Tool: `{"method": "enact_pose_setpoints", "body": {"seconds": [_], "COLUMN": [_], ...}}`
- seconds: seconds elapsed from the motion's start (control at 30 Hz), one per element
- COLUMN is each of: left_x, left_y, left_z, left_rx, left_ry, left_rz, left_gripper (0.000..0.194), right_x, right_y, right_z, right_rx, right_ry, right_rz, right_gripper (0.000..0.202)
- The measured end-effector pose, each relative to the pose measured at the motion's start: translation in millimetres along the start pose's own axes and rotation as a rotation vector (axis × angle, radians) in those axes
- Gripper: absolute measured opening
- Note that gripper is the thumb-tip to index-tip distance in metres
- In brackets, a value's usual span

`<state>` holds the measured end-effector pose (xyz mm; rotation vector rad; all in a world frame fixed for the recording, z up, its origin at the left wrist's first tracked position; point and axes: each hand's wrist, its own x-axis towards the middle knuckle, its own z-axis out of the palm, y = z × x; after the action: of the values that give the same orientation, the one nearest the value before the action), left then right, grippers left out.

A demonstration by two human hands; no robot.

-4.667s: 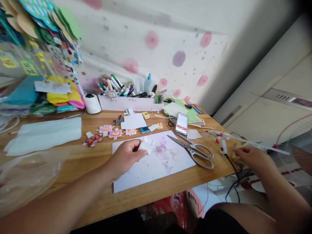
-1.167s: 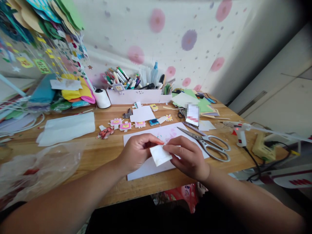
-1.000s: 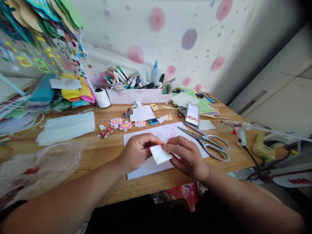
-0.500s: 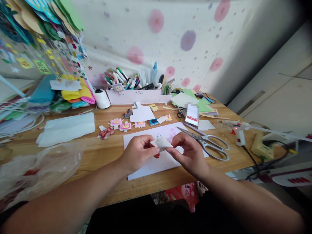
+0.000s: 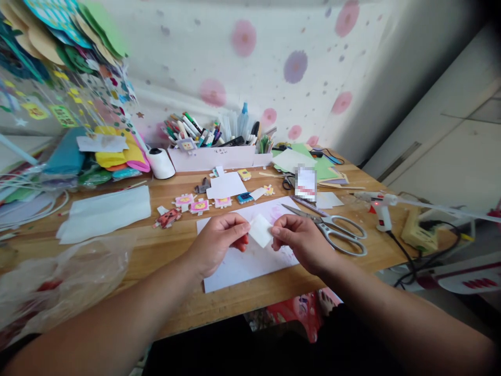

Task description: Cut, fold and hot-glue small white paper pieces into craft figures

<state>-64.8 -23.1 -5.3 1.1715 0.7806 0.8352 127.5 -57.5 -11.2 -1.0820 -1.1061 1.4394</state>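
Observation:
A small white square of paper (image 5: 261, 231) is stretched between my two hands, one corner toward me. My left hand (image 5: 219, 241) pinches its left corner between thumb and forefinger; something red shows at the curled fingers below. On the opposite corner my right hand (image 5: 300, 240) has a pinch grip. Beneath them lies a large white sheet (image 5: 223, 271) with faint pink and purple marks. Metal scissors (image 5: 338, 232) rest partly open just right of my right hand. Behind the sheet sit several small paper cut-outs with tabs (image 5: 199, 206), some pink, and a blank white piece (image 5: 227, 185).
A hot glue gun (image 5: 378, 206) with a lit red light stands at the right, its cord leading to a power strip (image 5: 413, 232). A phone (image 5: 306, 183) leans behind the scissors. At the back is a pen box (image 5: 219, 158). Folded white cloth (image 5: 105, 211) and a plastic bag (image 5: 78, 277) lie left.
The white paper square has turned from tilted and folded-looking to flat and facing me. My right fingers have closed onto its right corner. The whole view has shifted slightly.

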Motion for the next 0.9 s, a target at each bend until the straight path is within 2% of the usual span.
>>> {"method": "enact_pose_setpoints", "body": {"seconds": [0.13, 0.23, 0.53, 0.7, 0.9], "left_x": [-0.8, -0.9, -0.5, -0.9, -1.5], "left_y": [-1.0, -4.1, -7.9, -6.4, -5.9], "left_z": [1.7, 2.9, 4.8, 6.7, 7.1], "left_rx": [-0.132, -0.128, 0.132, 0.149, 0.124], "left_ry": [-0.059, -0.042, -0.035, -0.03, -0.033], "left_rz": [-0.088, -0.081, 0.006, -0.015, -0.035], "left_gripper": [0.019, 0.019, 0.017, 0.018, 0.018], "right_x": [-2.5, -4.4, -7.2, -8.4, -7.8], "right_y": [1.0, 1.5, 3.2, 4.3, -1.9], "right_z": [-1.3, -2.4, -3.0, -5.6, -7.8], "right_rx": [0.118, 0.1, -0.199, -0.396, -0.445], "right_ry": [-0.031, -0.007, 0.03, 0.0, -0.08], "right_rz": [0.057, 0.048, -0.058, -0.109, -0.075], "right_gripper": [0.028, 0.027, 0.022, 0.016, 0.015]}}
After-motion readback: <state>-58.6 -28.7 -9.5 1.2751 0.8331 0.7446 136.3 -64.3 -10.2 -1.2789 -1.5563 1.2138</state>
